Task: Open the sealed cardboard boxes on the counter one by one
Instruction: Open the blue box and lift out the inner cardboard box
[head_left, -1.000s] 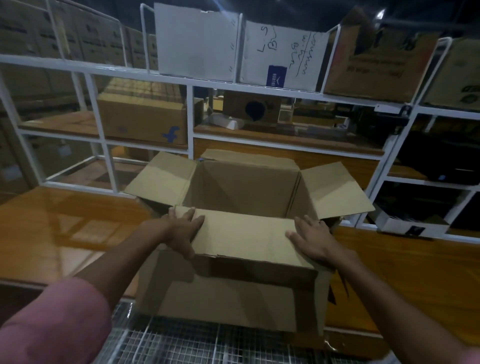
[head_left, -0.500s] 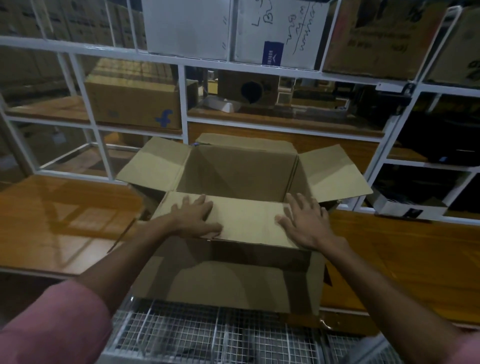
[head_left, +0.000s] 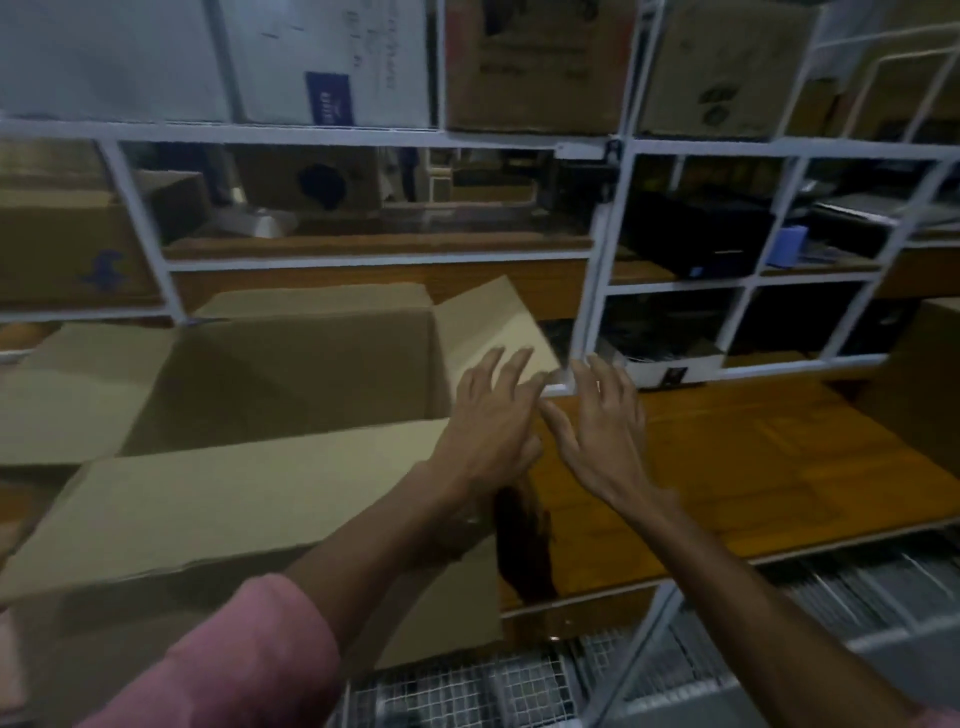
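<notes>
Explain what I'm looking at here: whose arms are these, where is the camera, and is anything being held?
There is no machine here. The camera sits on a person's head and looks forward and down, so the two arms reaching in from the bottom are the wearer's own. The left hand and right hand are both spread, fingers straight, side by side, and neither holds anything. The left one is at the right corner of the box; whether it touches is unclear through the blur. The box stands on a wooden counter, already open, flaps folded out, and no contents show inside. Behind is a white metal rack with more cartons and dark goods. At the far right edge, part of another carton shows.
</notes>
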